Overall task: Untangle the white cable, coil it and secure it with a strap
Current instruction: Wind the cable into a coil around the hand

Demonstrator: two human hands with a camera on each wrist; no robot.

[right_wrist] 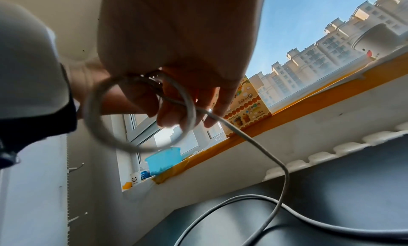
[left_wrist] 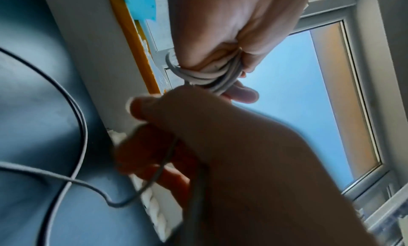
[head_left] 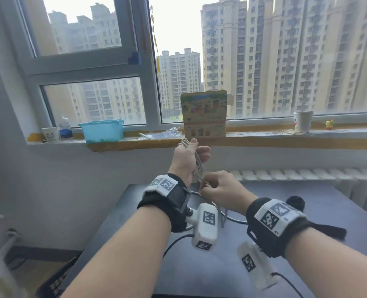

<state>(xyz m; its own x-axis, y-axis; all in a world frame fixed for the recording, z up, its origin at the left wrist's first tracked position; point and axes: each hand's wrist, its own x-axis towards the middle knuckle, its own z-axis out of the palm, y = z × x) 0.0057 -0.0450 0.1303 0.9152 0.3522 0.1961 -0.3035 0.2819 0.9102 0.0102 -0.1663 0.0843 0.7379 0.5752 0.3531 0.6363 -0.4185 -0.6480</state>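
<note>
My left hand is raised above the dark table and grips a bundle of coiled white cable. In the left wrist view the loops wrap between the curled fingers and the palm. Just below, my right hand pinches a strand of the same cable. The right wrist view shows a round loop hanging from the right hand, with the free tail dropping to the table. A black roll-like object lies on the table behind my right wrist; I cannot tell whether it is the strap.
The window sill holds a blue basket, a smiley paper cup, a colourful box and another cup. A white radiator runs behind the table. Black camera wires trail over the tabletop.
</note>
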